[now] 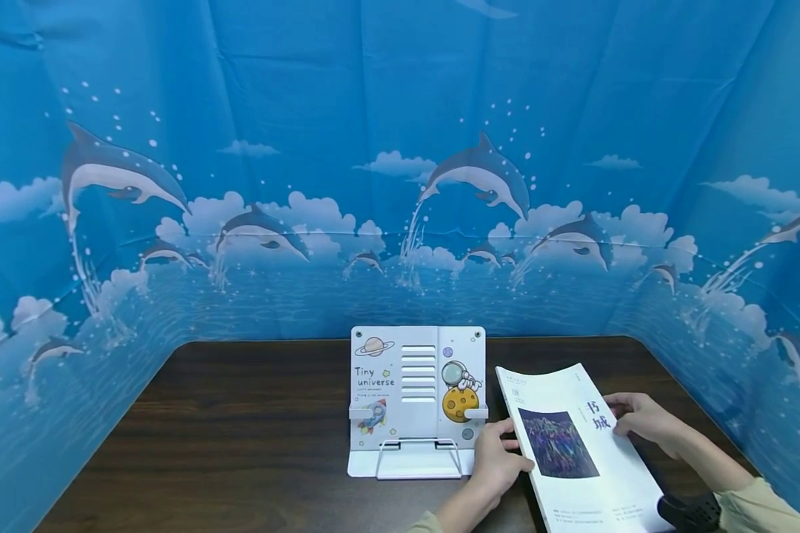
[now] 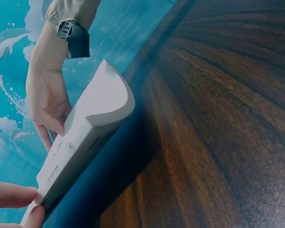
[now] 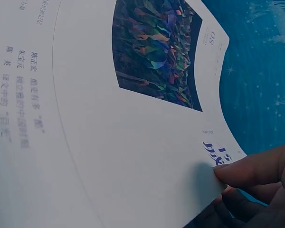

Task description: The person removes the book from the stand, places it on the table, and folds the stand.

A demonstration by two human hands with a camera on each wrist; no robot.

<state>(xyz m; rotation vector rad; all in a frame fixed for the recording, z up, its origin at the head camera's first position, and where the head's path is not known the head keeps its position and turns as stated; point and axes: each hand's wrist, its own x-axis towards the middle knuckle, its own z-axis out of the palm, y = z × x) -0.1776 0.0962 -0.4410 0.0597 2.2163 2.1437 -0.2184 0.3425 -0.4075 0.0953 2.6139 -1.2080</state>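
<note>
A white magazine (image 1: 573,437) with a dark, many-coloured picture on its cover is between my two hands at the right of the table. My left hand (image 1: 497,460) grips its left edge, the thumb on the cover side. At the opposite edge, my right hand (image 1: 647,423) pinches the magazine near the blue title characters. In the left wrist view the thick spine of the magazine (image 2: 61,159) faces the camera and its cover bows upward at one end. The right thumb (image 3: 247,171) presses on the cover near the edge, with the other fingers partly hidden underneath.
A white book stand (image 1: 416,385) with space drawings, side clips and a wire support stands upright just left of my left hand. The dark wood table (image 1: 240,429) extends left. A blue dolphin-print curtain (image 1: 307,148) encloses the back and sides.
</note>
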